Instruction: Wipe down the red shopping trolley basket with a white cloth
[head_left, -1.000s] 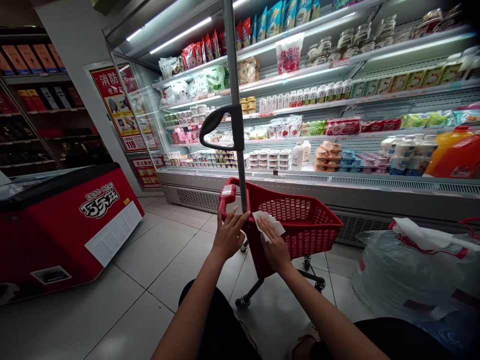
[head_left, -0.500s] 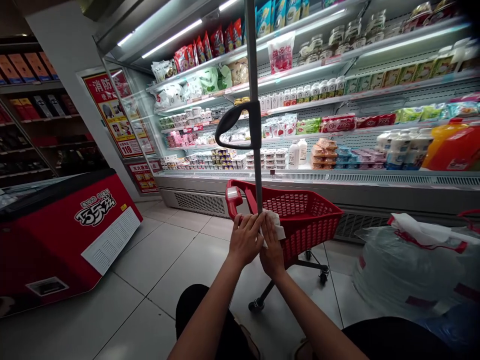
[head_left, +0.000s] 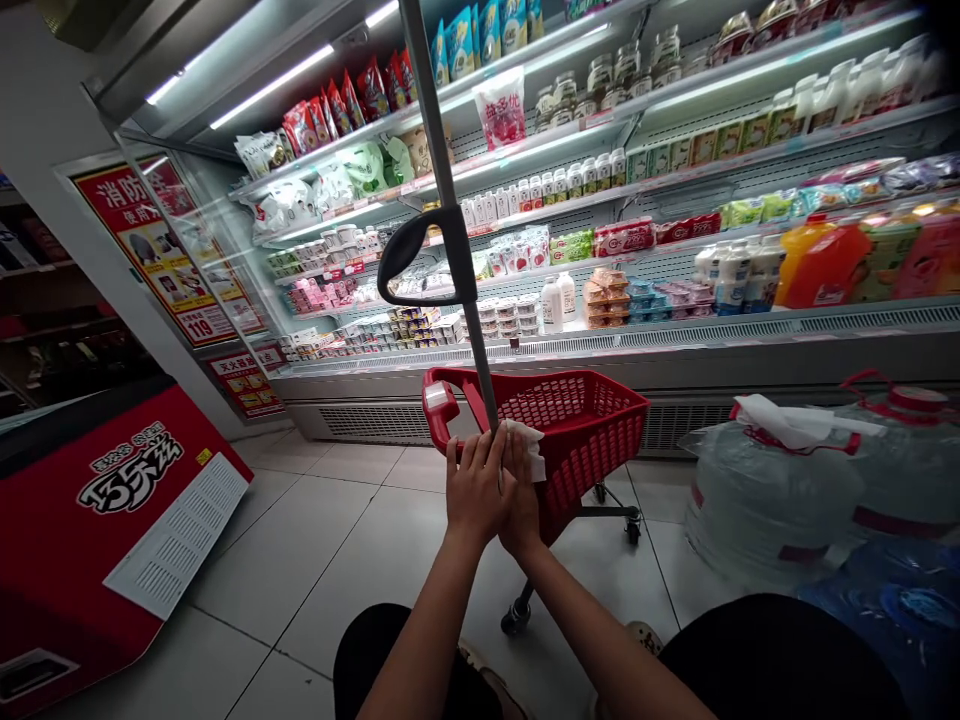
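L hand [head_left: 480, 488] fingers straight, flat vs pole [head_left: 435, 130] base, prob steadying it. R hand [head_left: 523, 505] touching it, pinched white wipe [head_left: 532, 448] onto pole, just above red cart [head_left: 600, 385] rim. Water jugs [head_left: 765, 500] well right of hands.

Bare hands [head_left: 478, 495] and forearms [head_left: 439, 610], black trousers [head_left: 386, 655], pale shoe [head_left: 642, 634].

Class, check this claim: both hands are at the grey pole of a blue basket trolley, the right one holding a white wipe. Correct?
No. The head view shows a red basket trolley, not blue. The left hand and right hand are at its grey pole, the right one holding a white wipe.
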